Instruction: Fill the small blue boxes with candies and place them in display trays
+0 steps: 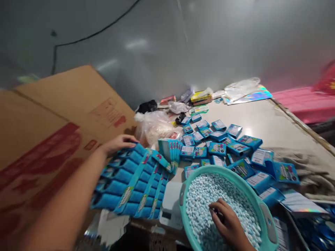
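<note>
My left hand (pixel 121 142) is closed over the top back edge of a block of blue small cardboard boxes (pixel 136 181), stacked in rows. Openings show along the block's left side. My right hand (pixel 226 219) is over a turquoise basin (pixel 209 169), down at the small white and pale-blue pellets (pixel 201 195) that fill it. Its fingers are curled together, and what they hold, if anything, is hidden. A white scale-like device (pixel 171 204) sits between the block and the basin. Flat blue cartons (pixel 171 150) stand fanned out behind the block.
Many closed blue boxes (pixel 217 148) lie scattered behind the basin. A large cardboard carton (pixel 65 115) rises at the left. A clear plastic bag (pixel 154 127) stands behind the block. Grey cloth (pixel 311 167) lies at right, and a pink-covered surface (pixel 295 103) is beyond the table edge.
</note>
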{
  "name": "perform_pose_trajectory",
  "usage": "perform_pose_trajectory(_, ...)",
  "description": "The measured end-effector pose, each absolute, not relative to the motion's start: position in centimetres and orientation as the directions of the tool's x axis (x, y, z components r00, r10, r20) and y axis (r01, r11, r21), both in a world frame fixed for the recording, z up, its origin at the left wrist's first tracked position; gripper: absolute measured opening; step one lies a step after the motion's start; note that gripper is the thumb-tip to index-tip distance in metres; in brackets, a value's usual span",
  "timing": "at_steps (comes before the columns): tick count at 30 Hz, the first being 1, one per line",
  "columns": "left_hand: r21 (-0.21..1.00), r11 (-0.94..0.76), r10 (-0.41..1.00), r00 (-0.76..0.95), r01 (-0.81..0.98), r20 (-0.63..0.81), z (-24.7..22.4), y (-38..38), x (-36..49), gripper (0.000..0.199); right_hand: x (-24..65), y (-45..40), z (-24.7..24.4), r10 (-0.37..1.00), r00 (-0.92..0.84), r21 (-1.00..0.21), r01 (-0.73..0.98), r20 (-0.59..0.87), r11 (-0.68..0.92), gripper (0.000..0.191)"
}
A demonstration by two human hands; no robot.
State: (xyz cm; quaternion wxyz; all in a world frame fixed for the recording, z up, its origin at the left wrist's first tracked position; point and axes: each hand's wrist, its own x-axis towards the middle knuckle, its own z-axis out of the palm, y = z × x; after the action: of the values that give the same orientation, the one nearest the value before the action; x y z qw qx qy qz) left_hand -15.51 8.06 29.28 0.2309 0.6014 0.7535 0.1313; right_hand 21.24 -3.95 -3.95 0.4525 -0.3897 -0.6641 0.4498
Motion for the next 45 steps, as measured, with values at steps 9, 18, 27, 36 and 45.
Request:
perform_pose_trajectory(9, 0.684, 0.233, 0.970, -0.115, 0.692, -0.214, 26.0, 8.7, -20.6, 0.052, 17.4, -3.3, 1.1, 0.969, -0.218, -0.993, 0.056, -0.113, -0.104, 0.052)
perform_pose_trajectory(18, 0.763, -0.151, 0.946, 0.317, 0.628, -0.074, 29.6, -1.5, -16.1, 0.051, 5.3, -2.8, 19.2, 0.973, -0.133, -0.980, -0.080, 0.189, 0.180, 0.043)
perform_pose_trajectory(27, 0.938, 0.154, 0.956, 0.193, 0.310, -0.221, 25.9, -5.4, -14.7, 0.031, 4.4, -2.9, 21.4, 0.841, -0.468, -0.955, -0.027, 0.272, 0.294, 0.033)
perform_pose_trajectory(36, 0.490, -0.149, 0.974, 0.042, 0.859, 0.222, 31.4, -2.9, -18.7, 0.023, 9.1, -3.5, 18.7, 0.934, -0.298, -0.976, 0.032, 0.195, 0.214, 0.030)
perform_pose_trajectory(45, 0.227, -0.197, 0.980, 0.201, 0.954, 0.007, 29.1, 1.5, -18.8, 0.030, 13.4, -6.4, 15.5, 0.965, -0.251, -0.984, 0.139, 0.077, 0.115, 0.028)
